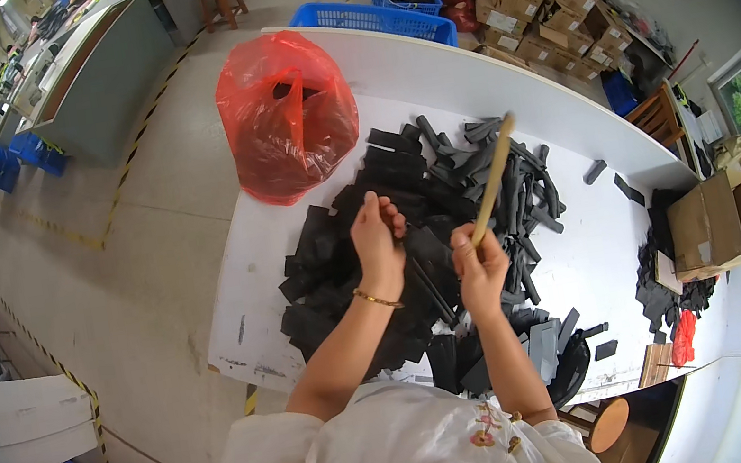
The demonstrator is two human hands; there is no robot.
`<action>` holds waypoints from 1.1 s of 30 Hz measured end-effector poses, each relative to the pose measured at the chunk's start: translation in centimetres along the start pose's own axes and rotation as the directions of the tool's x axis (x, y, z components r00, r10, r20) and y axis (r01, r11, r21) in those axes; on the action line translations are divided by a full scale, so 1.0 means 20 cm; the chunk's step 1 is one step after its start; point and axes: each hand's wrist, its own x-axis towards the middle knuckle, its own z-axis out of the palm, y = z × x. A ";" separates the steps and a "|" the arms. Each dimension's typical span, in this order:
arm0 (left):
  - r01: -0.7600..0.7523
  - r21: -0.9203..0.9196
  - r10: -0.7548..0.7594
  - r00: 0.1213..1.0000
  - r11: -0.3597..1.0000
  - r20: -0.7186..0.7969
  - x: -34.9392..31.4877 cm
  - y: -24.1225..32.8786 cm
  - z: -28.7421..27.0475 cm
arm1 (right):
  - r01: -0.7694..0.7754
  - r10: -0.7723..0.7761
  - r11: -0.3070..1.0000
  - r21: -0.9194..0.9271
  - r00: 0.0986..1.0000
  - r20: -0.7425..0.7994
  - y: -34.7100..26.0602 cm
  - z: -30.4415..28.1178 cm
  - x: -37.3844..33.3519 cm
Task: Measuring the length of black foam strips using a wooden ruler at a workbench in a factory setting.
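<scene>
A large heap of flat black pieces [331, 285], perhaps foam or rubber, covers the middle of the white table [239, 251]. Above this heap my left hand [379, 244] is closed, its fingers curled inward. Whatever it may hold is hidden or blends into the black behind. My right hand [481, 268] grips the lower end of a pale wooden stick [495, 176], which slants up and away to the right. Just beyond that stick lie rolled or tube-like black pieces [511, 210] in a loose pile.
A red plastic bag [281, 144] stands at the table's far left corner. A low white panel [501, 78] borders the far side, with blue crates [373, 22] behind it. At the right are an open cardboard box [714, 223] and more black pieces [656, 294].
</scene>
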 end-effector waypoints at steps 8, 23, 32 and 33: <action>-0.075 -0.017 0.075 0.997 0.997 -0.006 0.10 -0.02 0.01 | 0.199 -0.154 0.926 -0.320 0.975 0.160 -0.03 0.03 -0.05; -0.090 0.822 -0.716 0.443 0.563 0.539 -0.07 -0.09 0.01 | 0.166 -0.261 0.783 -0.600 0.962 -0.074 0.01 -0.12 0.25; 0.063 0.695 -0.552 0.660 0.716 0.510 -0.15 -0.17 -0.06 | 0.302 -0.570 0.752 -0.586 0.744 -0.348 -0.04 -0.23 0.76; 0.148 0.730 -0.633 0.629 0.667 0.450 -0.12 -0.18 -0.12 | 0.234 -0.462 0.848 -0.476 0.767 -0.446 -0.07 -0.31 0.86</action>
